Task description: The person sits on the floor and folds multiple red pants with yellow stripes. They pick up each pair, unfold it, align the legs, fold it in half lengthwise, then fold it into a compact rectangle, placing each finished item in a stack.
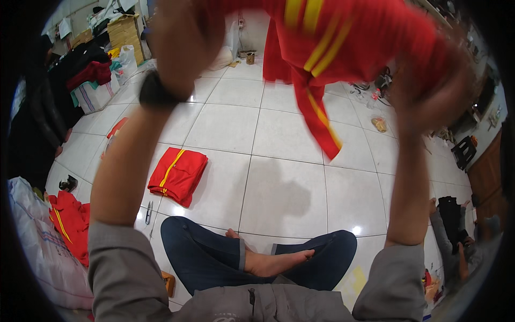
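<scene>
Both hands are raised at the top of the view, holding up a red garment [354, 44] with yellow stripes. My left hand [185, 44], with a dark band at the wrist, grips its left part; the fingers are blurred. My right hand [434, 88] grips the right part, also blurred. A striped sleeve or leg of the garment hangs between them above the floor. Below my left forearm, a folded red garment stack [177, 175] with yellow stripes lies on the white tiles. Thread snips [149, 212] lie beside it, close to my crossed legs.
At left are a large white sack [44, 249], a crumpled red garment [70, 225] and a person in dark clothes [34, 116]. Behind stand clothes piled on a white box [94, 96]. A small bag [379, 124] lies right; another person [450, 233] sits at far right.
</scene>
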The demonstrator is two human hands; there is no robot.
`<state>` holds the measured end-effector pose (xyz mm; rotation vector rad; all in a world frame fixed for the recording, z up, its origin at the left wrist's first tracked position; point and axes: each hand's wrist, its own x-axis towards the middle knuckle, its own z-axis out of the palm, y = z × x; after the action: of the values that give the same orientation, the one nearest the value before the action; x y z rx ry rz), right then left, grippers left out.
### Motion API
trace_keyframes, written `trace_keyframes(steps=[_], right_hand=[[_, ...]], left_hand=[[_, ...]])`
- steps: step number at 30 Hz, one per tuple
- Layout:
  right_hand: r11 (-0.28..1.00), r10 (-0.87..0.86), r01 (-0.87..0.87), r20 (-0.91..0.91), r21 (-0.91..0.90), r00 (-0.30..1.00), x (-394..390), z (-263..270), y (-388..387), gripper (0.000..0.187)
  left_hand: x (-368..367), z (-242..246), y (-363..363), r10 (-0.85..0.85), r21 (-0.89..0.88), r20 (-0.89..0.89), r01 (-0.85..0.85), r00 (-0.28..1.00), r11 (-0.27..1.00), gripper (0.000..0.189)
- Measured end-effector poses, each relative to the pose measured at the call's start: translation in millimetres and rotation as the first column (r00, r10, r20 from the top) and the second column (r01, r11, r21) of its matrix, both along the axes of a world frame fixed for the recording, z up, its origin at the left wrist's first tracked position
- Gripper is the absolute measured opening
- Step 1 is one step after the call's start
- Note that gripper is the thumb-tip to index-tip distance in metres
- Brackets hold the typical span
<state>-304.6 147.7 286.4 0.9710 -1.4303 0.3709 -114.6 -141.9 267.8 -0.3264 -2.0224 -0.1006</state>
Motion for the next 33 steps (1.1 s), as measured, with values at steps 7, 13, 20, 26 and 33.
trace_keyframes(steps=[7, 13, 20, 26, 33], right_hand=[[0.402, -0.407, -0.668, 0.776, 0.626, 0.482, 64.1, -167.8, 10.6, 0.039], [0.828, -0.122, -0.56, 0.966, -0.028, -0.23, 53.8, -64.9, -5.0, 0.026], [0.939, 0.064, -0.344, 0.974, 0.016, 0.219, 60.1, 69.5, -39.4, 0.038], [0.887, 0.005, -0.262, 0.558, 0.381, 0.83, 89.6, 80.2, -64.6, 0.051], [0.953, 0.022, -0.236, 0.736, 0.189, 0.677, 49.7, 90.8, -92.8, 0.023]], left_hand=[[80.1, -145.7, 1.9, -0.242, 0.229, 0.961, 0.106, 0.137, 0.968, 0.028], [13.3, -72.6, -38.1, -0.515, 0.809, 0.545, -0.253, 0.662, 0.531, 0.031], [-9.1, 77.3, -12.6, -0.402, 0.852, 0.325, -0.081, 0.856, 0.518, 0.029], [-4.2, 111.6, -1.0, -0.315, 0.614, 0.253, 0.099, 0.915, 0.783, 0.037], [-4.5, 91.3, -29.1, 0.318, -0.113, 0.368, -0.298, 0.874, 0.948, 0.036]])
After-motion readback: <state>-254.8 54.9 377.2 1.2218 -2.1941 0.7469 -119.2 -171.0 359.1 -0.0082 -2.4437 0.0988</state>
